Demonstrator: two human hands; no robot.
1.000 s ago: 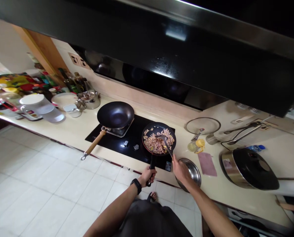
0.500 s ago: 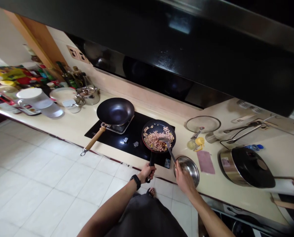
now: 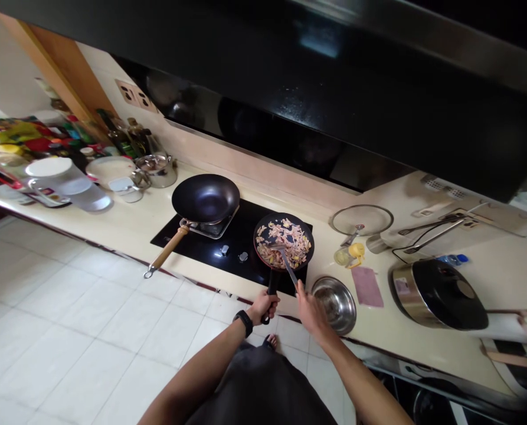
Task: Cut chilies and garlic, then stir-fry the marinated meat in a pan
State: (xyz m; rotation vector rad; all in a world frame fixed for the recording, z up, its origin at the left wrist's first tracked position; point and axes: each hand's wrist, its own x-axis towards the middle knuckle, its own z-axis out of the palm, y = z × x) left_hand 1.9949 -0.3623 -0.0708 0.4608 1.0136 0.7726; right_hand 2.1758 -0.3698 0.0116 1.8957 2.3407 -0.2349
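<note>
Black skillet [image 3: 263, 231] is sitting over the right side of a glass cooktop [image 3: 187, 243], with its handle pointing toward the person. Pale chopped food [image 3: 287, 239] with yellow flecks is lying across most of the pan, leaving dark patches of bare surface showing. The left hand [image 3: 262, 307] is closed around the black skillet handle [image 3: 271, 286], and a black watch [image 3: 244, 323] is circling that wrist. The right hand [image 3: 310, 313] is gripping a steel spatula [image 3: 288, 268], whose blade is resting in the food.

A dark wok [image 3: 205, 199] is standing on a metal ring on the left side of the cooktop, its wooden handle [image 3: 168, 249] angling toward the counter edge. A steel bowl [image 3: 334, 306] is sitting on the cream counter [image 3: 435, 348] just beside the right hand. Farther right, a glass lid [image 3: 361, 219], a pink cloth [image 3: 367, 287] and a rice cooker [image 3: 438, 294] are occupying the counter. Left of the wok, a small steel pot [image 3: 157, 170] and a white-lidded jug [image 3: 66, 183] are standing near a cluster of bottles [image 3: 121, 139]. A black range hood [image 3: 290, 88] is spanning the space above, and pale floor tiles [image 3: 68, 324] are showing below.
</note>
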